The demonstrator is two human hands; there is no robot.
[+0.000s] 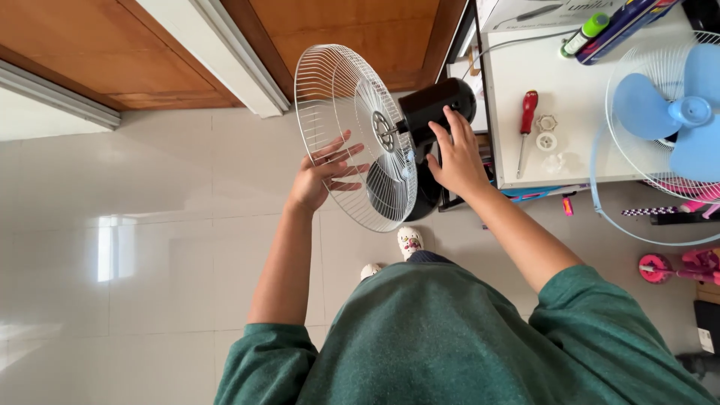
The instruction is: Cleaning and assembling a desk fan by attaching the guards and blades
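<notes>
One fan grille (352,142), two hands (390,169)

white wire grille (341,120), glossy tiles (150,247)
</notes>
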